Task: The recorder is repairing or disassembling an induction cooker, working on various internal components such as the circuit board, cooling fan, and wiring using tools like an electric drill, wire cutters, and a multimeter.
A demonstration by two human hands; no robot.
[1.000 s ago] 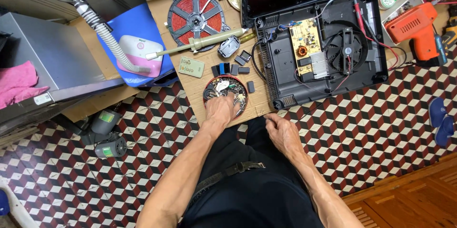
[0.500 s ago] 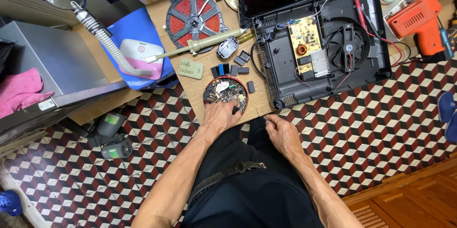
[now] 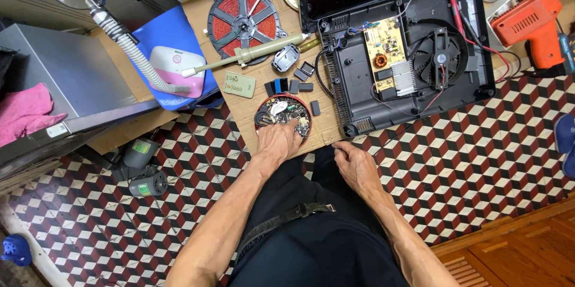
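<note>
Down on the tiled floor (image 3: 491,143), the left hand (image 3: 277,143) reaches into a small round red dish (image 3: 281,114) of tiny parts on a sheet of cardboard (image 3: 254,104), its fingers (image 3: 294,130) bunched down among the bits, though I cannot tell what they pinch. The right hand (image 3: 354,164) rests at the cardboard's near edge, fingers loosely curled, holding nothing. Just beside the dish lies an opened black appliance (image 3: 407,59) showing its circuit board (image 3: 383,44) and fan (image 3: 440,56).
</note>
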